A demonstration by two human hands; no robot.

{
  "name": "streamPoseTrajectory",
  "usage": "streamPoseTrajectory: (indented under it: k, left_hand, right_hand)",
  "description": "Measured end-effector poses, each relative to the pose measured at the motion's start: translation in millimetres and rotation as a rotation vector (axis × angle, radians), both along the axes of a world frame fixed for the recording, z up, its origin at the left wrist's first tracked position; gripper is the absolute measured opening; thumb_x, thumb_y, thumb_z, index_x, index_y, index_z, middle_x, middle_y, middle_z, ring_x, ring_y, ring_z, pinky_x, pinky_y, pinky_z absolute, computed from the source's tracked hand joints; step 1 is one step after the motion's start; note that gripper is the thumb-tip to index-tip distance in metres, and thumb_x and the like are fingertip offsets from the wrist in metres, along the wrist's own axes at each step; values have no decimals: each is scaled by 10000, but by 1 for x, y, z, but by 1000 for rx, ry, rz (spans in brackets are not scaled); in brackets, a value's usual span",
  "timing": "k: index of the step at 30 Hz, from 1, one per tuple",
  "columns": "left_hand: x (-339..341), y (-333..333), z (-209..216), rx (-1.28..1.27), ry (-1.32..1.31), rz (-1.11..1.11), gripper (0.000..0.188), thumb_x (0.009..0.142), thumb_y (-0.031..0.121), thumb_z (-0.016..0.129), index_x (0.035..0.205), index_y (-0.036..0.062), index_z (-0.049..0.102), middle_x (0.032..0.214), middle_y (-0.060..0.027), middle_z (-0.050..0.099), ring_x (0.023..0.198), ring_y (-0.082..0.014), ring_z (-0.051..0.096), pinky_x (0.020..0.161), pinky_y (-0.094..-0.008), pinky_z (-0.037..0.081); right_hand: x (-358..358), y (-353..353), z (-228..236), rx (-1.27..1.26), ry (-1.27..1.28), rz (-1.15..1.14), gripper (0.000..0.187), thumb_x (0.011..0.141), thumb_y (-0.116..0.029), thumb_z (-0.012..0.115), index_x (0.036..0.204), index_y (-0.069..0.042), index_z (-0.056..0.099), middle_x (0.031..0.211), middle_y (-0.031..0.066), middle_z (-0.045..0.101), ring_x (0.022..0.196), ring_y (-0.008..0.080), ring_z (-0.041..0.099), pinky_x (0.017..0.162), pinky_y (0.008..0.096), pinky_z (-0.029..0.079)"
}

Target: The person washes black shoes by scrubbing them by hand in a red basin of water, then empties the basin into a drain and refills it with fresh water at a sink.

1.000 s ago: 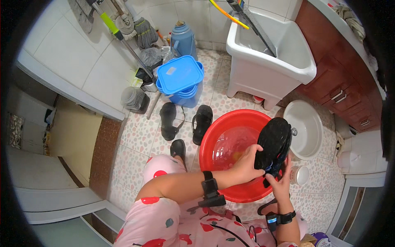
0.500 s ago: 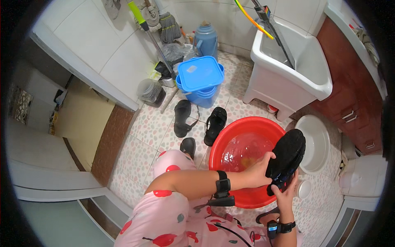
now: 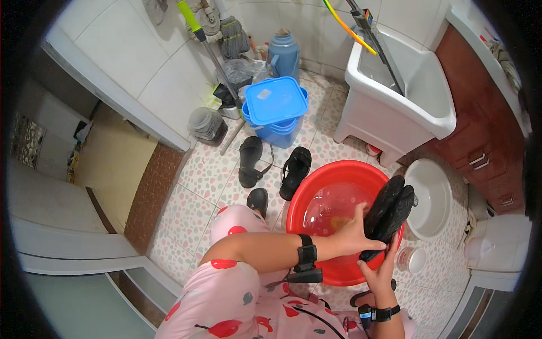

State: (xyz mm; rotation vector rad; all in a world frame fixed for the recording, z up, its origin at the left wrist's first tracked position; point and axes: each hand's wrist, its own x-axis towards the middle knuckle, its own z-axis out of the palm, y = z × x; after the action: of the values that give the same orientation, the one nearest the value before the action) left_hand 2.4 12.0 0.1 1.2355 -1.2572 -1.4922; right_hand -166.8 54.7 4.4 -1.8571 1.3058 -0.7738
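Head view: black footwear [image 3: 393, 218] sits between left fingers [image 3: 359, 218] and right fingers [image 3: 390, 252].

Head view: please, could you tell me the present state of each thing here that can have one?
Left hand, gripping black footwear.
Right hand, gripping the same footwear.
Black footwear, held up over the red basin.
Red basin, upright, water inside.
Blue bucket, lid on top.
Black sandals, on the floor, unworn.
Blue flask, upright.
Brown cabinet, shut.
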Motion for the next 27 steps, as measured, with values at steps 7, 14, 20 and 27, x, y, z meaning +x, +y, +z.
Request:
streamPoseTrajectory:
  k: [7,14,20,27]
  left_hand:
    - [-7,-2,-7,-246,18,146,996,642,145,751,1395,-35,125,1259,-235,465,1177,-341,479,1002,-385,372]
    - [-1,-12,14,-26,284,103,774,612,49,664,1305,-50,334,1178,-153,514,1129,-255,494,979,-341,385]
    - [-14,-11,-7,-161,343,204,750,625,65,663,1290,-53,336,1162,-154,505,1100,-240,493,965,-339,388]
    - [34,-32,25,-23,450,323,647,692,0,616,1289,-7,366,1180,-122,533,1096,-230,517,979,-366,397]
  right_hand:
    - [-3,-2,0,-135,139,57,1067,620,-105,794,1433,21,114,1472,227,200,1356,341,245,1101,410,225]
    - [-12,-4,2,-76,96,83,1076,637,-201,793,1439,9,107,1487,230,156,1379,353,182,1113,426,185]
    - [4,-14,8,-84,-152,2,999,740,-364,682,1449,4,82,1496,181,149,1376,301,194,1117,411,174]
    - [-21,-16,-4,-63,-228,-127,709,916,-325,493,1457,-39,135,1479,153,222,1344,282,271,1092,434,235]
